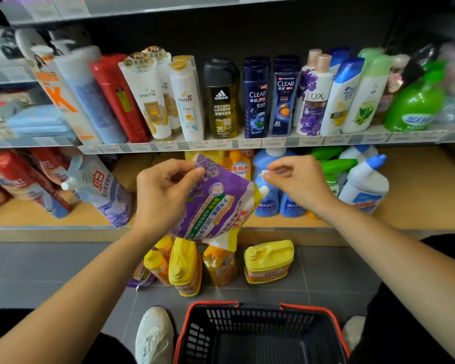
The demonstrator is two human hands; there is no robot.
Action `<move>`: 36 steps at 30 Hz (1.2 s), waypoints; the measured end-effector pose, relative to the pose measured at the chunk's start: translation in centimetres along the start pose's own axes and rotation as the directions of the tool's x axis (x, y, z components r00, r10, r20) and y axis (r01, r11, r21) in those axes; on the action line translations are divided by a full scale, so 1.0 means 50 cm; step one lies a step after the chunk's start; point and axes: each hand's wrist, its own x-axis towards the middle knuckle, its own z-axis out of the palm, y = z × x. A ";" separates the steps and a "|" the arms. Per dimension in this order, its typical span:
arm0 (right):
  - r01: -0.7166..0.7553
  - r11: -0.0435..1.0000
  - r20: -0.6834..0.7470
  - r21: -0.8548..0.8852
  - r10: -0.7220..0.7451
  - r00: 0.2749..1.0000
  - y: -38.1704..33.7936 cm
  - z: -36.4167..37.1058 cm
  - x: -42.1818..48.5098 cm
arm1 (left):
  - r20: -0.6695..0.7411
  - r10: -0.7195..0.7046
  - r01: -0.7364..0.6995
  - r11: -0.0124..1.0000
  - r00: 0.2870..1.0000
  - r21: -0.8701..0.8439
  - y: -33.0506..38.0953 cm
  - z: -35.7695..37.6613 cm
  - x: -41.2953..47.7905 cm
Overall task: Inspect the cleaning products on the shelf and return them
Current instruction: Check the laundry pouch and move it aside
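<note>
Purple with a yellow edge, that refill pouch [216,203], says one. Where is it?

Off the boards, answers the other. The person holds it up, tilted, in front of the lower shelf [418,203], above the yellow bottles [184,266] and the yellow jug [269,261] that stand on the grey floor.

Which hand has it?

The left hand [163,190]. Its thumb and fingers pinch the pouch's top left corner, and the rest of the pouch hangs down to the right of the wrist.

And the other one?

The right hand [297,179] is just beside the pouch's upper right corner. Its fingers are loosely curled and grip nothing. Whether a fingertip touches the pouch cannot be told.

What stands behind?

Blue bottles [268,203] on the lower shelf, right behind the pouch. To their right are a green spray bottle [336,166] and white bottles [365,185] with blue caps. Over on the left a pale lavender pouch [100,187] leans. The shelf above carries a row of shampoos and body washes, among them a black adidas bottle [222,101].

And nearest the person?

A black basket [336,327] with a red rim sits on the floor, with a white shoe [154,334] just left of it.
</note>
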 end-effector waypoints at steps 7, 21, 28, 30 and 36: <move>0.139 0.958 0.321 0.252 -0.219 0.921 -0.071 0.054 -0.034 | 0.206 0.090 -0.110 0.990 0.974 0.088 0.010 0.020 -0.023; -0.061 0.800 0.349 0.597 -0.191 0.918 -0.057 0.045 -0.036 | 0.289 0.054 -0.043 0.998 0.956 -0.046 0.041 -0.003 -0.015; -0.002 0.835 0.345 0.550 -0.225 0.911 -0.054 0.028 -0.018 | 0.483 -0.076 0.084 0.996 0.873 0.004 0.023 0.011 -0.028; 0.009 0.846 0.349 0.533 -0.229 0.909 -0.053 0.024 -0.011 | 0.480 -0.099 0.147 0.987 0.872 -0.063 0.024 0.025 -0.037; -0.016 0.866 0.350 0.499 -0.185 0.918 -0.039 0.024 -0.002 | 0.502 -0.221 0.366 0.907 0.836 -0.210 0.032 0.053 -0.061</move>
